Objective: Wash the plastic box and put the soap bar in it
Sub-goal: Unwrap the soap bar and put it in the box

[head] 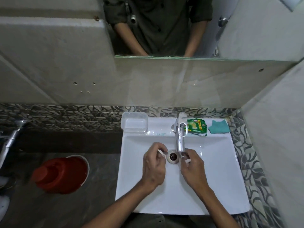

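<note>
A clear plastic box [134,122] stands empty on the sink's back left ledge. Over the drain [172,156], just under the tap's spout [180,142], my left hand [153,167] and my right hand [192,168] together hold a thin see-through plastic piece [162,152], which looks like the box's lid. Only its pale edges show at my fingertips. A green soap pack [197,126], torn open, lies on the ledge right of the tap. I cannot tell whether water is running.
The white sink [213,178] is set in a corner, with a tiled wall close on the right. A teal cloth [218,127] lies on the back right ledge. On the floor to the left stands a red bucket [62,173]. A chrome wall tap [9,140] is at the far left.
</note>
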Demonstrator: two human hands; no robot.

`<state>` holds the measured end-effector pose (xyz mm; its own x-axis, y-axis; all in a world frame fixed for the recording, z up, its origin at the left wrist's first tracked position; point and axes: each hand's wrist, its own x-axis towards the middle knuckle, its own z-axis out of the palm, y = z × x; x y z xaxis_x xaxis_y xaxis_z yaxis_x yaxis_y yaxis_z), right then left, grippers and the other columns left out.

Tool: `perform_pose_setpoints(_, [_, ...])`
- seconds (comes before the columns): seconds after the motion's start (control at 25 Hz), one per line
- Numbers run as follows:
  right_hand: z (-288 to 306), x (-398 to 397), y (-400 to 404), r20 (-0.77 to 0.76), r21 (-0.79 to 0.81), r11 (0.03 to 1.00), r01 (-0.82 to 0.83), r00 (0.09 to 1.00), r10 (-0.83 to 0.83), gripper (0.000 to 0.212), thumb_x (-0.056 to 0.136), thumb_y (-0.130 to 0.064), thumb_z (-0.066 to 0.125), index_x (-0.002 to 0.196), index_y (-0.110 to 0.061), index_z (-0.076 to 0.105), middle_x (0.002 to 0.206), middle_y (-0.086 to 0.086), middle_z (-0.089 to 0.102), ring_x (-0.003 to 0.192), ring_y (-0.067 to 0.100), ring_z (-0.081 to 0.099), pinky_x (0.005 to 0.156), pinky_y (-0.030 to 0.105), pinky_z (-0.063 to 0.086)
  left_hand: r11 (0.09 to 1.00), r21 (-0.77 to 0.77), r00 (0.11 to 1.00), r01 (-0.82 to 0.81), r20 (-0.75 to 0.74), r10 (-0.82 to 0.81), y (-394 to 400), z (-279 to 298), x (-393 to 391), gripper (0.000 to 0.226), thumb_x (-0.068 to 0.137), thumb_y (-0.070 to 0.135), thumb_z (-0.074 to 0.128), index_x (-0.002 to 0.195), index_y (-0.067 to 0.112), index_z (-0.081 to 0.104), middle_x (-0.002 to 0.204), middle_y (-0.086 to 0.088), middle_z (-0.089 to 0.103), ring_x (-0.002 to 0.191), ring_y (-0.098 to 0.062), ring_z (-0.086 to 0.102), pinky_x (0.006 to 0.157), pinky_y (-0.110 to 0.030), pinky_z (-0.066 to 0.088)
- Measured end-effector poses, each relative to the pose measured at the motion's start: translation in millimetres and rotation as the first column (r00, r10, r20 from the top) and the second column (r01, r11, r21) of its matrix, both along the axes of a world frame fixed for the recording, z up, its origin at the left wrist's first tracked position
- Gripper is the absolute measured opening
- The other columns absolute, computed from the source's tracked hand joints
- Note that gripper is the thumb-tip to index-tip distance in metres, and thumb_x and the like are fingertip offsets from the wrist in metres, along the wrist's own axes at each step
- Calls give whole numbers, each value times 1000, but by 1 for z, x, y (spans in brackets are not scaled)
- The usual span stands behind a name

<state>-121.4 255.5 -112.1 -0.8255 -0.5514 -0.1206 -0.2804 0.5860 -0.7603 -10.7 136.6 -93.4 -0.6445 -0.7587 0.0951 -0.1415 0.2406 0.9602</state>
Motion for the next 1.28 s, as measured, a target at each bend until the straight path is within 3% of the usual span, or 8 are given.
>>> perform_pose_setpoints(0.2, [28,-64,11,-20,-76,974,214,976,-216,31,85,8,57,108,-8,69,101,7,71,85,16,66,83,38,57,964,44,961,262,82,-265,41,4,-37,32,79,2,45,82,20,72,78,10,72,67,-8,70,63,-26,56])
perform_pose_setpoints(0.36, [39,-105,1,25,-21,959,282,959,-282,34,81,2,62,115,-5,64,107,12,68,96,27,64,89,36,52,945,11,934,326,149,-324,57,26,-77,47,85,8,43,127,17,64,123,2,67,108,-8,67,93,-31,56])
perform_pose_setpoints(0.48, [40,-119,-11,102,70,949,306,944,-312,42,81,-7,67,122,-4,59,113,14,67,105,32,63,89,33,48,963,37,921,266,284,-266,49,47,-113,62,87,9,42,148,11,39,149,-5,45,137,-16,42,115,-25,32])
perform_pose_setpoints(0.56, [42,-123,-21,153,117,942,314,932,-330,40,81,-11,68,119,-3,58,111,14,65,105,34,61,86,35,47,973,118,895,200,382,-231,40,59,-133,66,82,21,37,146,7,35,152,-8,40,138,-19,36,104,-18,26])
perform_pose_setpoints(0.68, [45,-126,-35,201,116,930,350,908,-367,19,77,-10,69,81,-7,51,78,9,55,77,31,52,68,36,44,955,276,866,106,446,-225,32,66,-151,71,79,28,36,142,-5,33,149,-21,41,138,-36,39,110,-41,37])
perform_pose_setpoints(0.8, [45,-132,-42,271,90,900,427,859,-434,32,74,-8,68,56,-6,42,56,5,42,61,27,45,58,34,36,956,291,845,36,502,-184,30,66,-160,77,75,33,34,143,-4,33,146,-23,45,136,-38,44,106,-44,40])
perform_pose_setpoints(1.0, [44,-139,-49,382,72,847,527,770,-511,25,71,-15,68,59,-11,47,63,2,53,59,20,52,63,33,50,950,312,820,10,541,-186,28,69,-167,81,76,35,34,148,-1,31,153,-22,41,142,-35,38,114,-47,36])
perform_pose_setpoints(1.28, [35,-139,-50,448,38,874,484,774,-448,25,60,-19,74,49,-11,53,46,-4,55,50,22,53,50,26,41,948,317,838,6,516,-178,29,64,-166,58,89,18,42,143,-2,35,148,-19,43,142,-31,36,111,-44,38])
